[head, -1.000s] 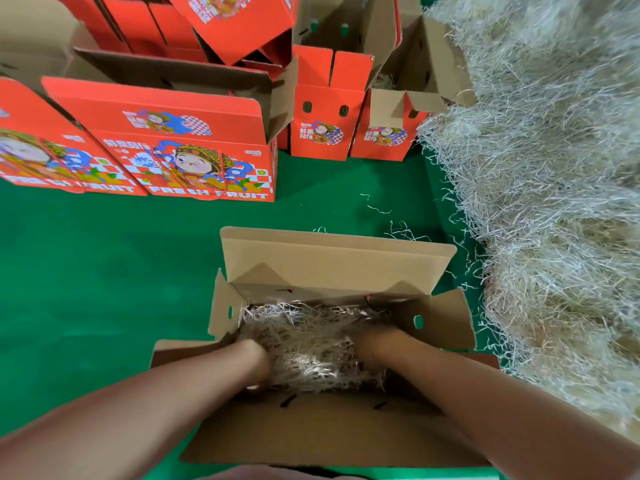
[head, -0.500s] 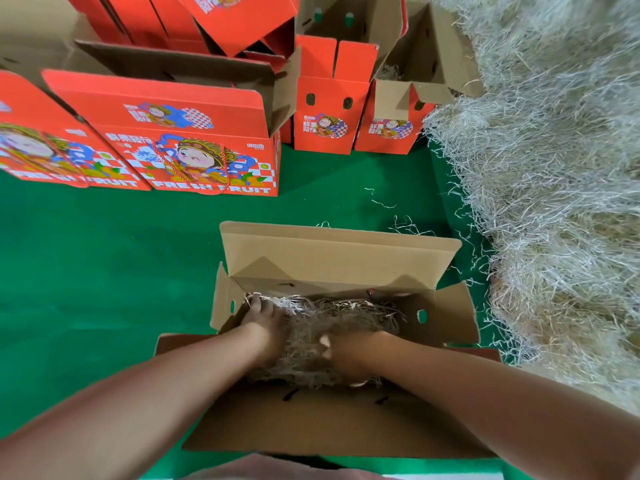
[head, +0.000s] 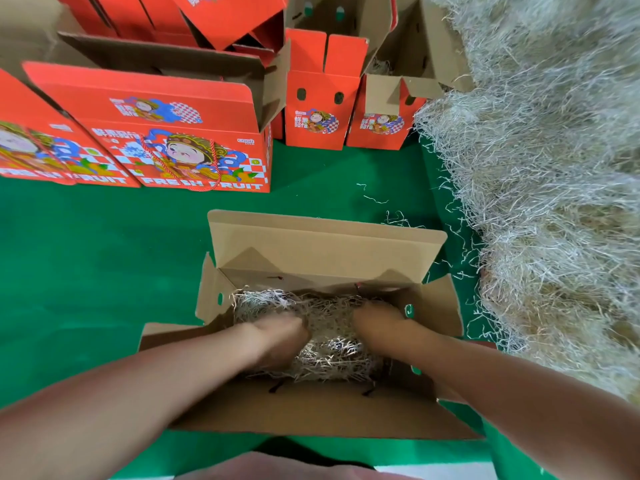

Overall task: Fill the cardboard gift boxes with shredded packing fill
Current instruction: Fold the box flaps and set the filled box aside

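An open brown cardboard gift box (head: pixel 322 244) lies on the green surface in front of me, its flaps spread. Pale shredded fill (head: pixel 332 355) covers its bottom. Both my hands are inside it. My left hand (head: pixel 280 337) presses down on the fill near the middle, blurred by motion. Over at the right end, next to the side flap, my right hand (head: pixel 377 320) presses into the fill. The fingertips of both hands are sunk in the shreds.
A big heap of shredded fill (head: pixel 554 202) rises along the right side. Several red printed gift boxes (head: pixel 173 133) stand at the back and left, some open (head: pixel 322 91). Loose shreds (head: pixel 398 216) lie on the green surface (head: pixel 86 271).
My left hand slid from the box's left corner toward the middle. My right hand moved out to the right end. The fill now lies spread more widely.
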### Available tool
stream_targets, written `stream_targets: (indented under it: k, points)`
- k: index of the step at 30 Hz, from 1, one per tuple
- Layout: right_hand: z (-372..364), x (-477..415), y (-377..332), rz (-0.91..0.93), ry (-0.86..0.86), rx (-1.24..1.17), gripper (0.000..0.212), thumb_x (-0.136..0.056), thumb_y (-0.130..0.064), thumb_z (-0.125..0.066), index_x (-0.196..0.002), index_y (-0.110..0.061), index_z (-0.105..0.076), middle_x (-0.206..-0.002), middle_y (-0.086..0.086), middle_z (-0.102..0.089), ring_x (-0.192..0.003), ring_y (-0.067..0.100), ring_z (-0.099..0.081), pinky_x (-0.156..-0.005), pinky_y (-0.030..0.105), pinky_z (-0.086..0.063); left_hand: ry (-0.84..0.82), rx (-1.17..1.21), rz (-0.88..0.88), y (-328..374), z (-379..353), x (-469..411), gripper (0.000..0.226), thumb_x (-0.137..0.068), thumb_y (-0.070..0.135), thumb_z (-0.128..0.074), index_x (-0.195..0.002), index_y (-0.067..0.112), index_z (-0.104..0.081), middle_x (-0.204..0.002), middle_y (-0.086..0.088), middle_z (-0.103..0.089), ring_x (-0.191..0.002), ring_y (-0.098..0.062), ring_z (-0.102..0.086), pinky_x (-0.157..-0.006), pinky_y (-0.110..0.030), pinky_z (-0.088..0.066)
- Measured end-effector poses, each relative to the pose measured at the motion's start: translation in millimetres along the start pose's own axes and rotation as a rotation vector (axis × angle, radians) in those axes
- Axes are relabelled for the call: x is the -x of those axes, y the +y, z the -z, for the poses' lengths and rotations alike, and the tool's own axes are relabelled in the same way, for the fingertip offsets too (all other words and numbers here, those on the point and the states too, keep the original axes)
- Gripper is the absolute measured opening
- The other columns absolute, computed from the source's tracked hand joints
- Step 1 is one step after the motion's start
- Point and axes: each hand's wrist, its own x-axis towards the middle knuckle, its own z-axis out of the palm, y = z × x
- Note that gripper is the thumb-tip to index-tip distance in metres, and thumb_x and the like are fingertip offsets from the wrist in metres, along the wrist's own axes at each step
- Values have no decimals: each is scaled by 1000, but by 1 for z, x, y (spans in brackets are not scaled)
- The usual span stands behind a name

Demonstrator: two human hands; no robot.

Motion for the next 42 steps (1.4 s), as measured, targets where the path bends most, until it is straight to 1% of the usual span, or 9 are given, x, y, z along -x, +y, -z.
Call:
stream_targets:
  k: [5, 14, 19, 23, 29, 34, 36, 39, 42]
  points:
    - [-22, -11, 8, 152, -380, 212, 57, -92, -6, -45, -146, -19, -30, -152, 12, -23, -136, 35, -28, -107, 48, -32, -329, -118, 42, -11, -14, -8, 62, -93, 27, -47, -147, 35, -17, -156, -1, 10, -141, -36, 11, -110, -63, 0]
    - [-20, -2, -22, 236, -51, 342, 36, -96, -17, -42, -132, -14, -46, -131, 19, -46, -119, 39, -45, -92, 49, -41, -311, -64, 187, -29, -18, -15, 75, -87, 6, -49, -147, 38, -17, -157, -4, 2, -140, -43, 4, -111, -60, -13]
    - [-28, 10, -11, 259, -353, 427, 29, -94, -9, -44, -119, 0, -57, -123, 16, -56, -110, 33, -53, -87, 38, -44, -355, -66, 252, -29, -1, -1, 63, -89, -3, -46, -146, 17, -29, -157, -3, 2, -141, -37, -1, -111, -47, -19]
    - [-6, 21, -10, 242, -75, 246, 28, -90, -2, -47, -114, -4, -60, -112, 16, -61, -99, 34, -60, -79, 42, -52, -221, -107, 79, -18, 13, 17, 34, -85, 2, -54, -119, 0, -57, -136, -19, -42, -105, -29, -53, -88, -39, -49]
    - [27, 46, -7, 206, 116, 175, 34, -89, 0, -46, -120, -10, -56, -115, 12, -61, -101, 31, -60, -81, 41, -52, 256, -216, 47, -16, 29, 54, 33, -90, 9, -50, -122, 15, -53, -142, -12, -31, -130, -30, -30, -108, -42, -25]
    - [65, 74, -12, 456, 1037, -26, 22, -77, 6, -60, -96, -5, -65, -88, 10, -63, -73, 26, -59, -59, 35, -52, 618, -199, -12, -30, 43, 102, 27, -85, 7, -55, -108, 20, -57, -105, 0, -52, -100, -22, -54, -81, -33, -45]
    - [79, 75, -13, 373, 1267, 28, 32, -73, 3, -60, -104, -4, -63, -102, 13, -61, -93, 29, -53, -76, 35, -43, 711, -226, -18, -35, 46, 119, 30, -71, 3, -69, -94, 21, -62, -89, 2, -57, -83, -20, -60, -69, -30, -48]
    - [101, 67, -7, 49, 886, 119, 56, -82, -8, -55, -135, -8, -39, -129, 14, -49, -122, 32, -43, -99, 43, -33, 540, -349, 82, -51, 43, 125, 40, -78, 1, -56, -110, 25, -53, -111, 5, -51, -108, -17, -49, -91, -29, -38]
    - [119, 62, 1, -51, 624, 40, 24, -95, -21, -47, -116, -11, -42, -101, 10, -59, -95, 30, -58, -71, 39, -44, 384, -401, 204, -68, 51, 123, 45, -83, 3, -50, -122, 26, -50, -130, 5, -45, -127, -17, -34, -112, -36, -18]
